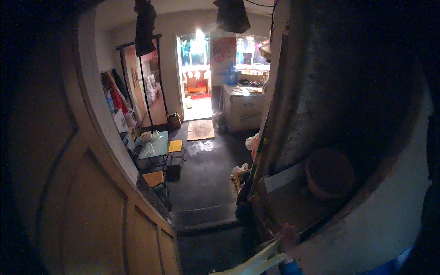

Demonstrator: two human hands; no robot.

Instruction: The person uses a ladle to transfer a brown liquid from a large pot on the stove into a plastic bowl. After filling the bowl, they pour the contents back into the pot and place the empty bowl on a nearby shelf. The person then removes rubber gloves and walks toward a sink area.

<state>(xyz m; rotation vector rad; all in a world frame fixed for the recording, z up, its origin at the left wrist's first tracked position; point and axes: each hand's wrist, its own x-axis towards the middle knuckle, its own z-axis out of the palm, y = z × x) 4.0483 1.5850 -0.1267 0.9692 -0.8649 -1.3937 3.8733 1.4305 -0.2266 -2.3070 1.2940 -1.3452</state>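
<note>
My right hand [289, 237], at the lower right, comes out of a blue sleeve [291, 268]. It appears closed around a pale, long object with a forked end [256, 262], perhaps wood or plastic. Shadow and the picture's lower edge keep me from telling exactly what that object is. Just beyond the hand is the ledge of a dark recess [285, 209], where a round reddish-brown pot or tub [330, 175] stands. My left hand is out of view.
Ahead, a step [206, 216] borders a dark floor. A panelled door [96, 213] stands at left. Beyond are a glass-topped table [158, 146], a yellow stool [175, 146], a doormat [200, 130] before a bright doorway, and a white cabinet [244, 110]. Bags [240, 169] line the right side.
</note>
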